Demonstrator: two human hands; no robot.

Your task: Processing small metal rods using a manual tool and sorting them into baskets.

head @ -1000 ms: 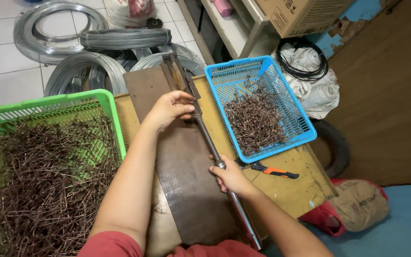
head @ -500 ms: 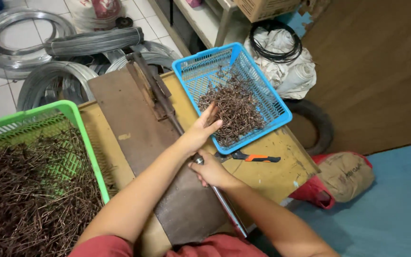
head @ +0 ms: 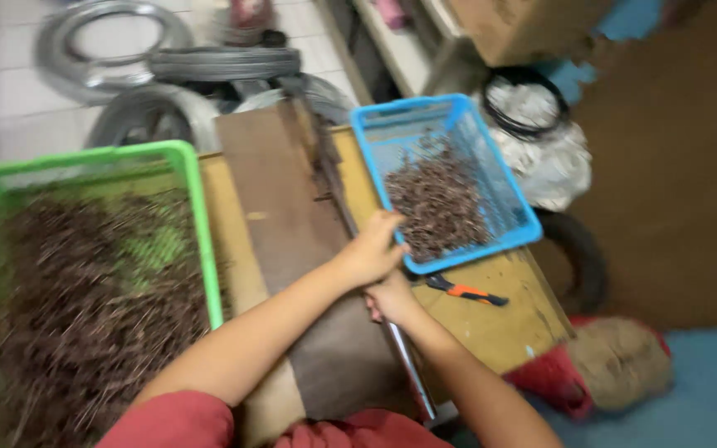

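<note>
My right hand [head: 392, 300] is closed around a long metal bar [head: 409, 367] that runs along the right side of a dark brown board [head: 274, 191] on the wooden table [head: 491, 328]. Just above it, my left hand [head: 373, 246] rests with curled fingers at the near left corner of a blue plastic basket [head: 461, 103]. Blur hides whether it holds anything. The blue basket holds a heap of short brown wire pieces [head: 437, 199]. On my left, a green plastic basket [head: 193, 207] is full of longer brown wire pieces [head: 85, 290].
An orange-handled cutting tool [head: 468, 292] lies on the table just below the blue basket. Coils of grey wire [head: 226, 62] lie on the tiled floor beyond the table. To the right are a black tyre [head: 581, 249], a white bag [head: 551, 166] and a red-and-tan cushion [head: 616, 365].
My left hand went from the far end of the bar to over the blue basket, then pulled back to its near left corner. The view has shifted and blurred.
</note>
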